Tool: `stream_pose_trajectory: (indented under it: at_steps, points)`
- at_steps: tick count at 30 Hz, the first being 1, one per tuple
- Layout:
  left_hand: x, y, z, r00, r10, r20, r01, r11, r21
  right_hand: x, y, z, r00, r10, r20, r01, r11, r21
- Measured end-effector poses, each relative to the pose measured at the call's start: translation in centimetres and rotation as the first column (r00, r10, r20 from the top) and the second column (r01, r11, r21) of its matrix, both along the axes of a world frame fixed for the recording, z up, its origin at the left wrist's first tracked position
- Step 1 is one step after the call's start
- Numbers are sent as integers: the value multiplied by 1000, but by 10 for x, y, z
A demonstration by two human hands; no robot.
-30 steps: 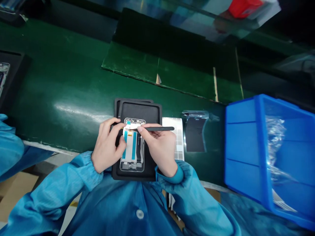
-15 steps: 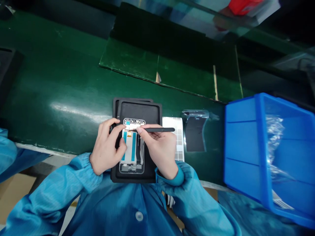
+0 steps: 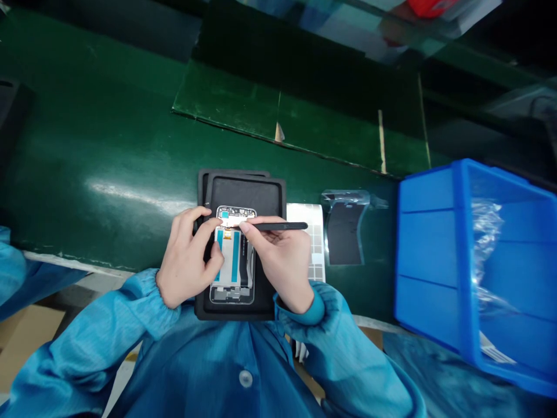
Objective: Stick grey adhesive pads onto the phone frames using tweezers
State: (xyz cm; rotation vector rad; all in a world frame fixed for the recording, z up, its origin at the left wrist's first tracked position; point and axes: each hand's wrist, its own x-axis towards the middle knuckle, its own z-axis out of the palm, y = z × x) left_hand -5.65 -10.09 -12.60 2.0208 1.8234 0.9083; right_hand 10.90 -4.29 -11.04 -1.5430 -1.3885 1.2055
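Note:
An opened smartphone (image 3: 232, 255) lies face down on a black foam tray (image 3: 267, 278), its board, blue strips and ribbon cables exposed. My left hand (image 3: 187, 255) rests at the phone's left side, fingers apart, with the index fingertip on the upper part and the thumb near the left edge. Pinched in my right hand (image 3: 285, 258) are black tweezers (image 3: 282, 226), lying almost level, with the tip over the upper board. My right fingers partly hide the tip and the phone's right edge.
To the right are a white gridded sheet (image 3: 317, 249), a dark film in clear plastic (image 3: 346, 232) and a blue bin (image 3: 426, 255) with clear plastic wrapping inside. A raised green panel (image 3: 326, 145) stands behind. Another person's blue sleeve (image 3: 11, 267) shows at far left.
The whole view has shifted slightly. Both hands and the tweezers keep nearly the same position on the phone.

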Motion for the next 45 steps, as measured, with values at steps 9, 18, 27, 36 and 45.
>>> stream_pose_trajectory:
  at_steps: [9, 18, 27, 36, 45]
  points:
    - [-2, -3, 12, 972, -75, -225, 83, 996, 27, 0, 0, -5, 1000, 9, -20, -9, 1000, 27]
    - [1, -3, 27, 811, -125, -571, 161, 987, 12, 31, -8, 23, 982, -186, -16, 184, 953, 239]
    - [38, 19, 57, 804, -279, -526, 343, 939, 26, 140, -34, -15, 992, -112, 51, 96, 962, 257]
    - [121, 69, 37, 486, -724, -491, 623, 680, -386, 140, -29, -39, 988, 105, 116, -136, 942, 308]
    - [112, 81, 38, 426, -791, -440, 632, 608, -480, 142, -25, -39, 984, 158, 82, -173, 955, 241]
